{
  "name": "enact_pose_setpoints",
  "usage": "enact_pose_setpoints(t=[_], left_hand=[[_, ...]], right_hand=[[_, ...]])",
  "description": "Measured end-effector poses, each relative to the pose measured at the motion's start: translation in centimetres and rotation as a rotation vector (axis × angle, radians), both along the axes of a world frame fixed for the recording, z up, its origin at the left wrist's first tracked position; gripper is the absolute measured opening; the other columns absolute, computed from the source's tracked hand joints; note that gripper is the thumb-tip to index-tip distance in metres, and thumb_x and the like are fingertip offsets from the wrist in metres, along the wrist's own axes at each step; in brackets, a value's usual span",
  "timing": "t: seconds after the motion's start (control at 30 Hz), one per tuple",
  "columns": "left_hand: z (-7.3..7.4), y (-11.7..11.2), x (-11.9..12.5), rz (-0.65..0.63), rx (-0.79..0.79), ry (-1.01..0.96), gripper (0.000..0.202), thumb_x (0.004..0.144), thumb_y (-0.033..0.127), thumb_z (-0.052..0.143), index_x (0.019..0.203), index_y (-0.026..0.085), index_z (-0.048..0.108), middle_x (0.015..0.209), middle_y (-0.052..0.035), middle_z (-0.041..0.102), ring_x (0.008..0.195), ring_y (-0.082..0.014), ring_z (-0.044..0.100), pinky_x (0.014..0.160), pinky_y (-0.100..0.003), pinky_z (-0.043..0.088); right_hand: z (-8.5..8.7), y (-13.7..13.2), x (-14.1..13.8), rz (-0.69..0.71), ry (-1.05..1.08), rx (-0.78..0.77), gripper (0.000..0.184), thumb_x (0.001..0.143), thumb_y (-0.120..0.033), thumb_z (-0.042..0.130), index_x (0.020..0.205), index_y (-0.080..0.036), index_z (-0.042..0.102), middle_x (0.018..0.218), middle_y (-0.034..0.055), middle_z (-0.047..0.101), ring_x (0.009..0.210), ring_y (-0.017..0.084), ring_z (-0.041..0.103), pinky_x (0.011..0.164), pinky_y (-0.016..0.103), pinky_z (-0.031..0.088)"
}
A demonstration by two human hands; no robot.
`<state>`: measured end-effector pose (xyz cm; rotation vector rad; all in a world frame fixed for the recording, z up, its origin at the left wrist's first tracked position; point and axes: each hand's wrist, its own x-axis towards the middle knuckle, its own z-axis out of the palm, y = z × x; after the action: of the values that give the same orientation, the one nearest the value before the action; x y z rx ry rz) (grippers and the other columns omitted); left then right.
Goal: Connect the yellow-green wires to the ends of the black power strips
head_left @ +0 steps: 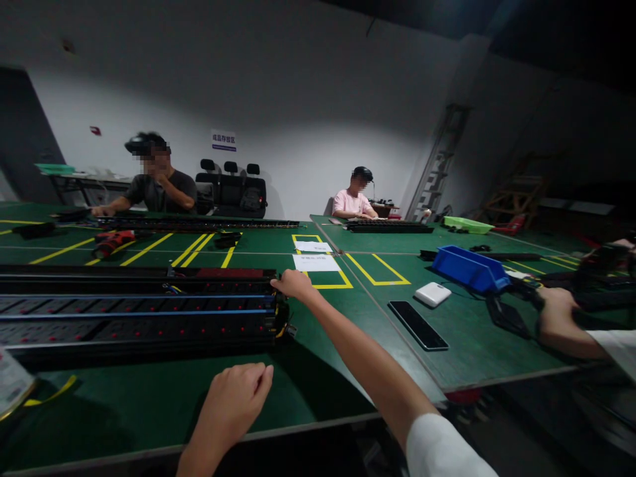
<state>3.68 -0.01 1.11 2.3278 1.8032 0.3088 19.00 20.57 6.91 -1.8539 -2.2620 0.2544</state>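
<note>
A long black rack of power strips (134, 311) with red switches lies across the green table (149, 404) at the left. My right hand (294, 283) reaches forward and grips the rack's right end, fingers curled over its top edge. My left hand (236, 397) rests near the table's front edge in a loose fist, with nothing visible in it.
A black phone (417, 324) and a white power bank (433, 294) lie right of my arm, a blue bin (470, 268) behind them. A co-worker's hand (556, 311) is at the far right. Two seated people work at the far side. A red drill (112, 242) lies far left.
</note>
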Motion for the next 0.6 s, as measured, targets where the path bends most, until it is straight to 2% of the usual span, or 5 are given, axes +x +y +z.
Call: enact_pose_setpoints(t=[0.07,0.17,0.3,0.47,0.6], left_hand=[[0.0,0.0,0.0,0.003,-0.004,0.0,0.046,0.106,0.037,0.032,0.076,0.021,0.063,0.077,-0.0024,0.07,0.074,-0.0187,0.066,0.063,-0.03,0.025],[-0.1,0.0,0.0,0.006,-0.007,-0.001,0.047,0.106,0.038,0.031,0.077,0.022,0.064,0.078,-0.0029,0.07,0.075,-0.0189,0.066,0.063,-0.03,0.026],[-0.2,0.0,0.0,0.008,-0.003,-0.003,0.047,0.106,0.039,0.031,0.077,0.022,0.064,0.077,-0.0032,0.07,0.074,-0.0197,0.066,0.063,-0.031,0.027],[-0.1,0.0,0.1,0.008,-0.001,-0.022,0.049,0.106,0.038,0.03,0.076,0.022,0.064,0.075,-0.0027,0.069,0.073,-0.0198,0.066,0.063,-0.032,0.027],[0.0,0.0,0.1,0.01,-0.002,-0.016,0.049,0.106,0.038,0.03,0.076,0.022,0.065,0.076,-0.0032,0.07,0.073,-0.019,0.066,0.064,-0.031,0.029]], right_hand=[[-0.1,-1.7,1.4,0.079,0.04,0.096,0.046,0.098,-0.053,0.048,0.099,-0.016,0.075,0.098,0.0158,0.076,0.094,0.028,0.072,0.076,0.032,0.05],[-1.0,-4.7,3.4,0.243,0.193,0.162,0.039,0.099,-0.052,0.051,0.1,-0.02,0.073,0.082,0.0062,0.074,0.075,0.019,0.068,0.064,0.025,0.041],[-3.1,-8.4,5.5,0.433,0.402,0.066,0.034,0.101,-0.047,0.052,0.116,-0.021,0.067,0.069,-0.002,0.066,0.061,0.013,0.06,0.057,0.022,0.035],[-4.4,-10.5,7.1,0.386,0.48,0.11,0.029,0.101,-0.042,0.053,0.109,-0.018,0.068,0.07,-0.001,0.065,0.063,0.013,0.058,0.058,0.023,0.035],[-4.3,-10.7,7.6,0.435,0.44,0.084,0.037,0.099,-0.041,0.057,0.129,-0.021,0.063,0.082,0.0008,0.069,0.067,0.014,0.06,0.062,0.024,0.039]])
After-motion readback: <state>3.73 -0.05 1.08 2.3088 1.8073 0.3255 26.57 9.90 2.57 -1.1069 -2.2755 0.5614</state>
